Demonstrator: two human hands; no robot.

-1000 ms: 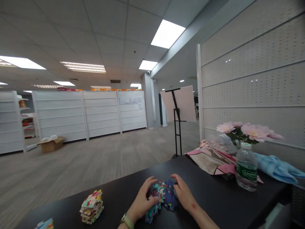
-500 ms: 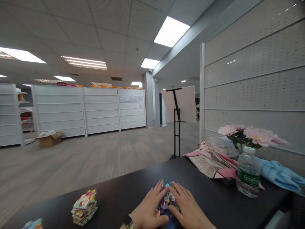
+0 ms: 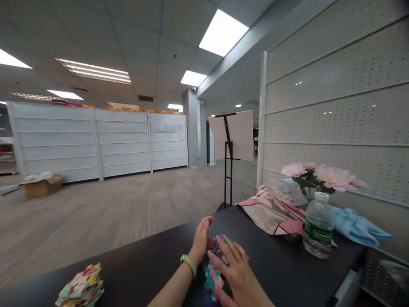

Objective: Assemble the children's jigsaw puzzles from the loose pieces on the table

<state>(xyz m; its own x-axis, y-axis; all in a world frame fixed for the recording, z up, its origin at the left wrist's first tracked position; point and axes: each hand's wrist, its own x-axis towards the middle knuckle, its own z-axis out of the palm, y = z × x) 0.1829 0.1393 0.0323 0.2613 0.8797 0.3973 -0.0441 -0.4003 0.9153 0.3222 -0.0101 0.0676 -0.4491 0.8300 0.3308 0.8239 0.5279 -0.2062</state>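
A pile of small colourful pieces that look like jigsaw puzzle pieces (image 3: 212, 277) lies on the black table, in blue, teal, pink and purple. My left hand (image 3: 201, 239) stands on its edge along the pile's left side, fingers stretched out and palm turned towards it. Over the pile's right side rests my right hand (image 3: 234, 266), its fingers spread and covering part of the pieces. Neither hand grips anything that I can see. To the left stands an uneven stack of similar pieces (image 3: 81, 288), mostly cream, yellow and red.
A water bottle (image 3: 318, 228) with a green label stands on the table (image 3: 140, 268) at the right. Around it are pink flowers (image 3: 335, 178), patterned cloth (image 3: 263, 216) and a blue cloth (image 3: 359, 226). Beyond the table edge is a board stand (image 3: 228, 175).
My left hand has turned from flat on the pile to upright beside it. My right hand has shifted, showing more pieces. The view has swung right.
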